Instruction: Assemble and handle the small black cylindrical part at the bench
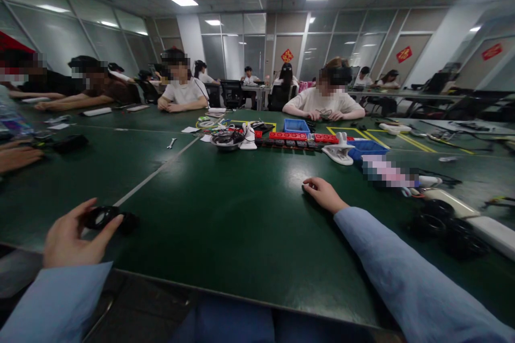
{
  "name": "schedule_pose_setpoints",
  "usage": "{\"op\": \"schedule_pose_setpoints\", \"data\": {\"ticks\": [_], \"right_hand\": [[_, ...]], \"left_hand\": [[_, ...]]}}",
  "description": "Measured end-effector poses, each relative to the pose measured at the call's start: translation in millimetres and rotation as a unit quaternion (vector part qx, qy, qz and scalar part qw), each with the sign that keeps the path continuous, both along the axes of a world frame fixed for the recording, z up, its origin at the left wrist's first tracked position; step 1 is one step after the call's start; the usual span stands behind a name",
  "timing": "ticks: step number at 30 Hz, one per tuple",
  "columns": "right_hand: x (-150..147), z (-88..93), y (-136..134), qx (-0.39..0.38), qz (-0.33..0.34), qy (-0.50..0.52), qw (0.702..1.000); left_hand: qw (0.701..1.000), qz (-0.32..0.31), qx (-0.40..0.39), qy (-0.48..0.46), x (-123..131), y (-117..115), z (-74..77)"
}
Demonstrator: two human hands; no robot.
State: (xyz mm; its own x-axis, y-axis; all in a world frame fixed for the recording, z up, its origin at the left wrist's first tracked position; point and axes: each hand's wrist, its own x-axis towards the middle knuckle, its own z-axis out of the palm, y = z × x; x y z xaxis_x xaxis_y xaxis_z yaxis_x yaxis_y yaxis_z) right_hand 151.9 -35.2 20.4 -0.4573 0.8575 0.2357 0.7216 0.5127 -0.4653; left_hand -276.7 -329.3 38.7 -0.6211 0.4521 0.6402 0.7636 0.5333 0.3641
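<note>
My left hand (70, 238) sits at the near left edge of the dark green table (225, 214). Its thumb and fingers pinch a small black ring-shaped part (105, 217) that rests on the tabletop. My right hand (324, 193) lies palm down on the table further out, fingers loosely curled, with nothing visible in it. Both my arms wear light blue sleeves.
A metal bowl (226, 141), white holders (340, 151), blue bins (296, 126) and red parts (287, 136) crowd the table's middle. Black round parts (436, 218) lie at the right. A small wrench (171, 143) lies left of centre. Several people sit around the table; another person's hand (18, 156) rests at far left.
</note>
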Motion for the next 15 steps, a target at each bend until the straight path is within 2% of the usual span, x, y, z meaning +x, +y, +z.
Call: {"op": "schedule_pose_setpoints", "data": {"ticks": [5,9,13,15], "right_hand": [[1,-1.8,2,0.005,0.001,-0.004,1.0],[0,0.1,0,0.005,0.001,-0.008,1.0],[-1,1.3,-1,0.003,0.0,-0.011,1.0],[-1,1.1,0,0.004,0.0,-0.012,1.0]], "left_hand": [[0.999,0.002,-0.049,0.0,2,3,-9.2],[0.998,0.055,-0.035,0.001,5,6,-9.8],[0.992,0.025,-0.098,-0.074,0,11,-12.0],[0.989,0.014,-0.104,-0.104,-2,13,-14.7]]}}
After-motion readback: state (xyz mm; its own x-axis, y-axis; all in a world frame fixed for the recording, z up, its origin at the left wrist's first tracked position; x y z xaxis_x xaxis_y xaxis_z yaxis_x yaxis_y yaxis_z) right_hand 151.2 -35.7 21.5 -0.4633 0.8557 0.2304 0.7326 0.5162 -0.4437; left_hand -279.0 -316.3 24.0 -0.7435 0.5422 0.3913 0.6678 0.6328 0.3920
